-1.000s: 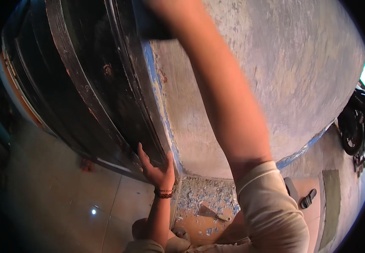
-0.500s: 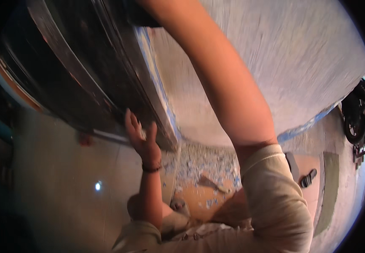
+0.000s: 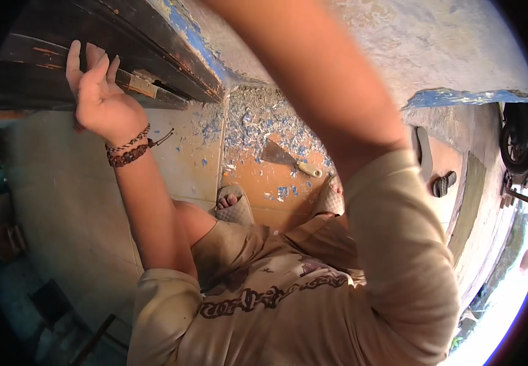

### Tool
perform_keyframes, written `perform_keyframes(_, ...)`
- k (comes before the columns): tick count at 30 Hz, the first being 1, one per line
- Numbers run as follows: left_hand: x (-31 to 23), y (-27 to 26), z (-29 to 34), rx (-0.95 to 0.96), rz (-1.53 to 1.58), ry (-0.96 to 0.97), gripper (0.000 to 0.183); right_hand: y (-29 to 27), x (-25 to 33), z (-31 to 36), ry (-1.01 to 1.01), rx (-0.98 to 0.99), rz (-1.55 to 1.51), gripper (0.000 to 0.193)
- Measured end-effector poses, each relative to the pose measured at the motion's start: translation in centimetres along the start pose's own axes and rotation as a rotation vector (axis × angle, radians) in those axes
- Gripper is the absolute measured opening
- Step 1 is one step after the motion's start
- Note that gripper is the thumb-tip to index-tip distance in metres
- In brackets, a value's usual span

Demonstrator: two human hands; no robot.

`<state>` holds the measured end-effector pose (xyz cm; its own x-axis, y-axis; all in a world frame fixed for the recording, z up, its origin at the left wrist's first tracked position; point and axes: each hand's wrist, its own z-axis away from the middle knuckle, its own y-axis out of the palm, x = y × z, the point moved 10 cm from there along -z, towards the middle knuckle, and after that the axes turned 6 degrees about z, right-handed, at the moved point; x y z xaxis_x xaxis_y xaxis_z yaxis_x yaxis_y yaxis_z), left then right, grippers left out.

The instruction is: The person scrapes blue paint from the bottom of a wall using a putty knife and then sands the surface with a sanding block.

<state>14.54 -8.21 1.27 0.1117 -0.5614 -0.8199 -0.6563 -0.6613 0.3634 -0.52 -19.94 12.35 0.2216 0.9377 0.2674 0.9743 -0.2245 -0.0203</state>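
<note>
My left hand point(image 3: 108, 100), a braided and a beaded bracelet at its wrist, is raised with fingers apart. It is at the worn edge of a dark wooden door point(image 3: 172, 52) and seems to rest against it; it holds nothing I can see. My right forearm point(image 3: 313, 73) reaches up across the wall point(image 3: 453, 43) and leaves the picture at the top, so my right hand is out of sight. The wall is bare grey plaster with flaking blue paint point(image 3: 459, 97) along its lower edge. A scraper point(image 3: 291, 160) with a wide blade and pale handle lies on the floor.
Paint flakes point(image 3: 264, 116) litter the floor at the foot of the wall, around the scraper. My slippered feet point(image 3: 233, 204) are just behind it. A loose dark sandal point(image 3: 442, 183) lies to the right, and a motorbike wheel point(image 3: 516, 143) stands beyond. Dim clutter fills the left rim.
The view has tilted down, bringing more of the floor and my legs in. My left hand has shifted up and left along the door. My right arm still reaches upward.
</note>
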Motion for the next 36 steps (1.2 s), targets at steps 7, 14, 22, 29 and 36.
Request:
perform_keyframes(7, -1.6, -0.3, 0.0, 0.158, -0.147, 0.104, 0.029, 0.0, -5.3, 20.4, 0.393, 0.324, -0.039, 0.045)
perform_keyframes(14, 5.0, 7.9, 20.3, 0.599, -0.506, -0.770, 0.013, -0.9, -8.0, 21.6, 0.457, 0.417, -0.116, 0.046)
perform_keyframes(22, 4.0, 12.4, 35.3, 0.631, 0.271, -1.684, 0.022, 0.1, -8.3, 23.1, 0.504, 0.461, -0.184, 0.045)
perform_keyframes(29, 2.1, 14.5, 33.5, 0.984, 0.156, -1.733, 0.022, 0.2, -8.5, 24.7, 0.588, 0.616, -0.186, 0.054)
perform_keyframes(36, -1.7, 17.7, 30.7, 1.160, 0.698, -1.136, 0.026, 1.1, -8.4, 24.6, 0.606, 0.639, -0.191, 0.054)
